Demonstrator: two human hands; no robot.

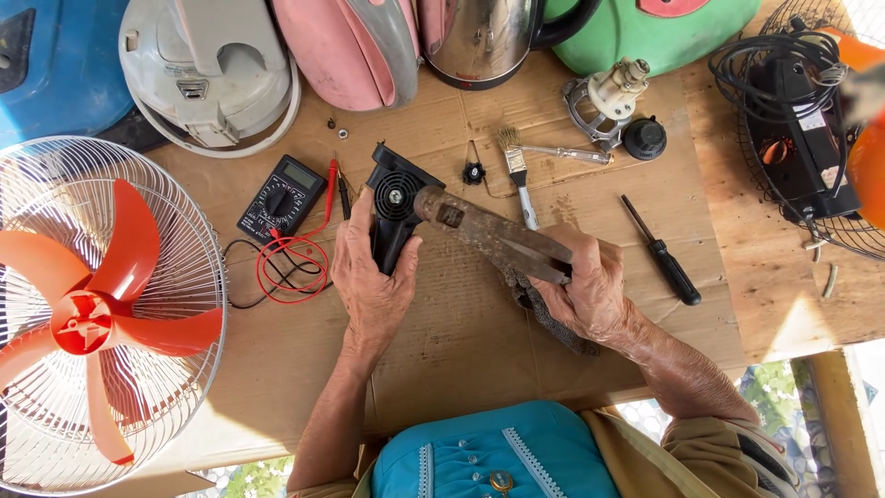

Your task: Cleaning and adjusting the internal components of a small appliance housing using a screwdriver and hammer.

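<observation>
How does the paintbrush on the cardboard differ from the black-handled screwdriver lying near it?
The paintbrush has a pale handle and a tuft of light bristles; the black-handled screwdriver has a dark grip and a thin bare metal shaft. The paintbrush lies nearly straight up and down in the picture, bristles away from the person; the screwdriver lies slanted. The paintbrush's lower end disappears behind the rusty tool in the right hand; the screwdriver lies fully in view, untouched. Both rest flat on the cardboard.

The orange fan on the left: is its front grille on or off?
Off. The orange fan blades lie bare on the white rear grille, with no wires crossing over them. A second grille lies apart at right.
</observation>
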